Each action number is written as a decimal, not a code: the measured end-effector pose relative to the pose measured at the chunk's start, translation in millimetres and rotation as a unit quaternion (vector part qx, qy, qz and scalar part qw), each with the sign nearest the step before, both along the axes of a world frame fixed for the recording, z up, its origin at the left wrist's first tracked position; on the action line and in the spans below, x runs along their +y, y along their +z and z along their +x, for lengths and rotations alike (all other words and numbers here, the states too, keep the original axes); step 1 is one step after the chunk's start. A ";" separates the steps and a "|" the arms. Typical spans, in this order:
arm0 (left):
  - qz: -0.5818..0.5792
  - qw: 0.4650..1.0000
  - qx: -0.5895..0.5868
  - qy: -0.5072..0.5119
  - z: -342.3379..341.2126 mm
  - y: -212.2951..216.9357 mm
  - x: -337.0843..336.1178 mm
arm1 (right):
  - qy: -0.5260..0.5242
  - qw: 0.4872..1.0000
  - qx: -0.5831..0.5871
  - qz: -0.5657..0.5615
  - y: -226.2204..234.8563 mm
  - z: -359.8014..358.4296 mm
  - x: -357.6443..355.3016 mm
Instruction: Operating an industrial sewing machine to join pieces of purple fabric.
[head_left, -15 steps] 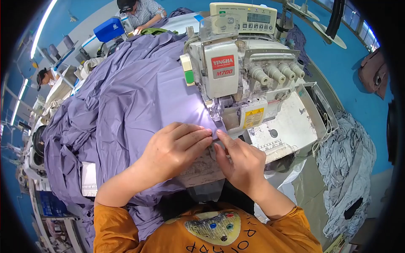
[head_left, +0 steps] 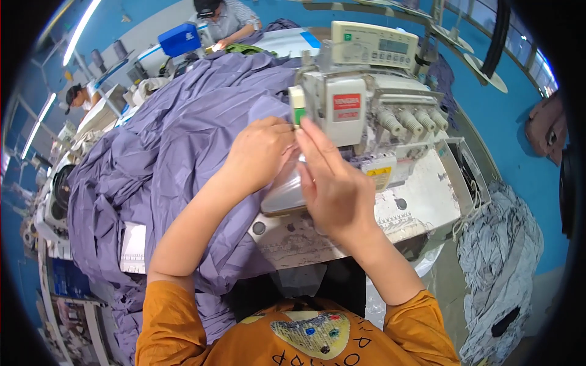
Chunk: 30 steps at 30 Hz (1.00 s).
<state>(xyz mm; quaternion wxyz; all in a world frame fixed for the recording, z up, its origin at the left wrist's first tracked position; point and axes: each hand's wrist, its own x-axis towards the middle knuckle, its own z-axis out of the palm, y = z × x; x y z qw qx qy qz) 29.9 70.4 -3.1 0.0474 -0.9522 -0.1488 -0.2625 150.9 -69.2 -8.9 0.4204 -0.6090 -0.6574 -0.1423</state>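
Over the table's [head_left: 308,247] left end and front edge, creased purple fabric [head_left: 183,116], long axis toward near left corner. Left hand [head_left: 259,152] with fingers together; right hand [head_left: 336,192] with forefinger outstretched, thumb apart; cannot tell if gripping fabric. Overlock machine [head_left: 348,133] with blurred red label [head_left: 347,102], yellow warning label [head_left: 378,178].

cloth [head_left: 165,146] | purple, plain | loose, deeply creased | heaped left of machine [head_left: 347,116], draping over table [head_left: 299,247] edge

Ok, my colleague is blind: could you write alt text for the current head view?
A person's left hand and right hand are close together at a white sewing machine, with purple cloth heaped to the left. A co-worker is in the background.
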 end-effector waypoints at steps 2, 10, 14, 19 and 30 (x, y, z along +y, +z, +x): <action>-0.019 0.999 -0.025 -0.013 -4.6 -5.9 1.5 | -0.013 0.999 -0.041 0.001 1.4 -1.8 2.5; -0.075 0.989 -0.120 0.030 -94.6 -27.4 -23.7 | 0.178 0.983 0.013 0.051 -46.4 -25.4 -47.4; 0.009 0.905 -0.135 0.404 -171.3 -93.3 -14.1 | 0.245 0.957 0.058 -0.143 -65.6 -52.9 -53.1; -0.407 0.889 -0.126 0.168 -203.5 -97.3 -60.7 | 0.273 0.933 -0.018 -0.233 -57.1 -83.8 -23.8; -0.338 0.843 -0.369 0.196 -245.0 -194.9 -211.0 | 0.641 0.488 0.274 -0.525 -24.8 -151.8 -44.9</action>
